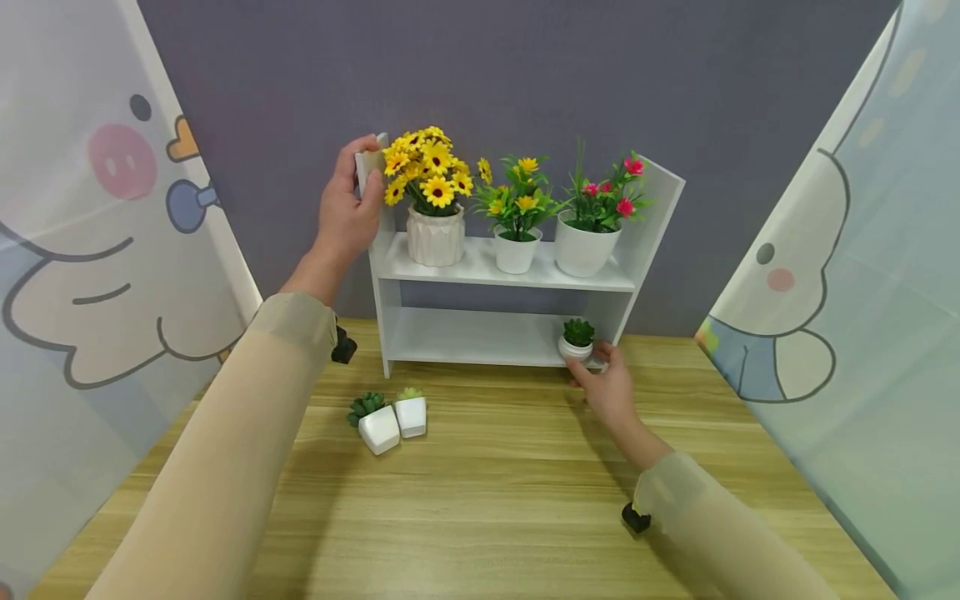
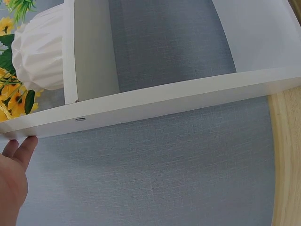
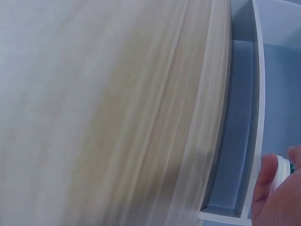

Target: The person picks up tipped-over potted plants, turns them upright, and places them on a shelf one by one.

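A white two-tier shelf (image 1: 480,333) stands on the wooden table. My left hand (image 1: 350,204) grips the upper part of its left side panel; the left wrist view shows fingertips (image 2: 29,145) against that panel. At the right end of the lower board, my right hand (image 1: 609,387) holds a small round white pot with a green succulent (image 1: 578,333) between thumb and fingers. Part of this white pot (image 3: 281,172) shows in the right wrist view. On the upper board stand a pot of yellow daisies (image 1: 435,233), a smaller yellow-flowered plant (image 1: 517,250) and a pink-flowered plant (image 1: 587,250).
Two small succulents in white pots, a darker one (image 1: 379,429) and a lighter one (image 1: 411,417), lie tipped over on the table (image 1: 480,508) before the shelf's left end. A grey wall (image 1: 525,75) rises behind; cartoon-printed curtains (image 1: 90,275) flank both sides.
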A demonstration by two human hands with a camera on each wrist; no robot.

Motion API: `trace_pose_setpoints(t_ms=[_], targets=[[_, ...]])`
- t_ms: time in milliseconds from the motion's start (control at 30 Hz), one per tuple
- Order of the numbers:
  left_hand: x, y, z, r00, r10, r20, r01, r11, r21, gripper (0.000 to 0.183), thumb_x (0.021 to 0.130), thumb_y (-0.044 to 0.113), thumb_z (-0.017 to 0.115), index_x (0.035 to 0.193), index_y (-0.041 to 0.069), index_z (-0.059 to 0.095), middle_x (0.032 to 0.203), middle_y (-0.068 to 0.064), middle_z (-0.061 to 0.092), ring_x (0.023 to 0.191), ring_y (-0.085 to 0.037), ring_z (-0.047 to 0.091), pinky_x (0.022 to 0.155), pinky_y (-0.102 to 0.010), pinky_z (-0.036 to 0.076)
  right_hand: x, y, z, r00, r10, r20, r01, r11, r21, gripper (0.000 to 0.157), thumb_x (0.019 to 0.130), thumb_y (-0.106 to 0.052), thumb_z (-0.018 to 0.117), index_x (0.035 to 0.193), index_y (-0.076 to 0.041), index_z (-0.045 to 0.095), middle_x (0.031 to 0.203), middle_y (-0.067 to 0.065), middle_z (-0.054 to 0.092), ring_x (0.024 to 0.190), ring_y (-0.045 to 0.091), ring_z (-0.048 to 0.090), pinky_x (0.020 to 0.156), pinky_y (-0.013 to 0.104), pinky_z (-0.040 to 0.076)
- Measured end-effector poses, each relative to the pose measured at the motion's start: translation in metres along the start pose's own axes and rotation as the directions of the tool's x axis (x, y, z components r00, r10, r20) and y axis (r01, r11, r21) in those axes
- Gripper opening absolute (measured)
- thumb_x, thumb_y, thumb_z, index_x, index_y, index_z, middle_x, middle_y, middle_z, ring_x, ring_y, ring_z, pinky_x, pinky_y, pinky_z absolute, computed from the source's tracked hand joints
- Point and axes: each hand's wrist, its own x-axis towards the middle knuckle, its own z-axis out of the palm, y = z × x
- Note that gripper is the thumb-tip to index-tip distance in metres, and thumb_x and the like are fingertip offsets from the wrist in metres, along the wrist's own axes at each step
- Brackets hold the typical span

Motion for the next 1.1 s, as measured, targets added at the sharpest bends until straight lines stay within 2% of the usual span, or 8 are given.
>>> trace_pose_setpoints(t_ms=[167,367,533,667,933,1100], targets=[[0.001,-0.001,0.000,1.000,0.017,0.002,-0.017,1.000,-0.006,0.049,0.115,0.035,0.046,0.163,0.024,0.044,0.146,-0.015,0.060,0.099,-0.021,0.054,0.083,-0.031,0.046,-0.006,-0.003,-0.006,1.000,-0.014,-0.014,0.014,1.000,-0.004,0.088,0.103,-0.030,0.077,0.167,0.004,0.028,0.166,0.027,0.042,0.085,0.023,0.079,0.059,0.033,0.061],[0.000,0.000,0.000,1.000,0.012,0.003,-0.012,1.000,0.003,0.050,0.115,0.035,0.045,0.163,0.025,0.043,0.146,-0.016,0.059,0.099,-0.021,0.053,0.084,-0.031,0.046,-0.015,-0.010,-0.009,1.000,-0.027,-0.001,0.027,0.999,0.031,0.088,0.104,-0.028,0.077,0.168,0.003,0.026,0.166,0.025,0.042,0.074,0.002,0.070,0.057,0.025,0.057],[0.000,0.001,0.000,1.000,-0.005,0.009,0.005,1.000,0.002,0.051,0.115,0.037,0.044,0.165,0.027,0.042,0.146,-0.016,0.059,0.101,-0.022,0.054,0.085,-0.031,0.046,-0.021,-0.013,-0.007,0.998,-0.058,-0.011,0.059,0.998,0.015,0.082,0.103,-0.025,0.078,0.164,0.003,0.032,0.161,0.023,0.047,0.070,0.002,0.063,0.056,0.020,0.051],[0.000,0.001,0.000,1.000,-0.006,0.011,0.006,1.000,0.007,0.053,0.114,0.037,0.043,0.166,0.027,0.041,0.149,-0.016,0.058,0.104,-0.023,0.054,0.086,-0.031,0.046,-0.030,-0.016,0.000,0.998,-0.067,0.001,0.067,0.998,0.003,0.076,0.103,-0.022,0.079,0.161,0.003,0.037,0.157,0.021,0.050,0.072,-0.004,0.061,0.059,0.018,0.050],[0.000,0.000,0.000,1.000,-0.001,0.003,0.001,1.000,0.007,0.050,0.115,0.037,0.043,0.165,0.029,0.042,0.148,-0.016,0.058,0.104,-0.023,0.053,0.086,-0.032,0.045,-0.042,-0.019,0.019,0.990,-0.071,0.125,0.074,0.997,-0.018,0.069,0.104,-0.028,0.078,0.157,-0.001,0.043,0.157,0.020,0.053,0.087,0.007,0.065,0.066,0.022,0.054],[0.000,0.000,0.000,1.000,0.005,0.002,-0.005,1.000,0.006,0.050,0.115,0.037,0.043,0.164,0.027,0.042,0.144,-0.016,0.058,0.101,-0.022,0.052,0.085,-0.032,0.044,-0.048,-0.019,0.032,0.971,-0.064,0.231,0.067,0.998,-0.006,0.064,0.104,-0.029,0.077,0.154,-0.002,0.047,0.157,0.022,0.053,0.086,0.011,0.064,0.065,0.025,0.053]])
